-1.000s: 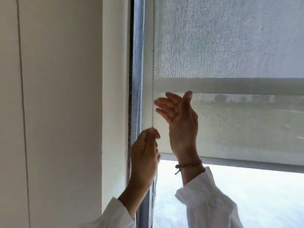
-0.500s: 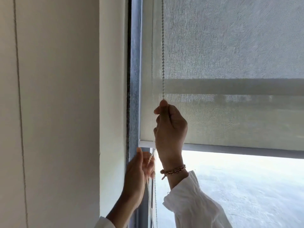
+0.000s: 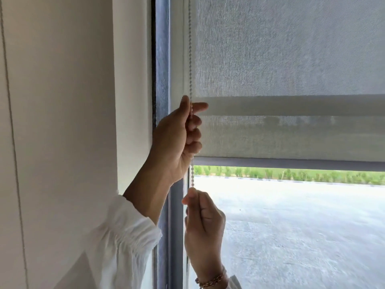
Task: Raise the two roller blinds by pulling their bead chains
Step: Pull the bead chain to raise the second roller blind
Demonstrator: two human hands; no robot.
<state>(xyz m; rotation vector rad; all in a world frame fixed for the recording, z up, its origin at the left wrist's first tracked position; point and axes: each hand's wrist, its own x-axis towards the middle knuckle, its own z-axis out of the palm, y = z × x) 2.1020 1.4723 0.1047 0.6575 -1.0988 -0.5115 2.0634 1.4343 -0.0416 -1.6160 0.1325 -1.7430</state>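
Hands swapped: the left hand now fists the white bead chain up high, the right hand pinches it just below, and the grey woven roller blind has climbed again, though it's not fully raised.

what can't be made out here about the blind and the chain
Head view: top roller of the grey woven roller blind, cut off by the upper edge.
Stretch of the white bead chain inside the left hand, hidden by curled fingers.
Chain's lower loop, behind the right hand and bottom edge.
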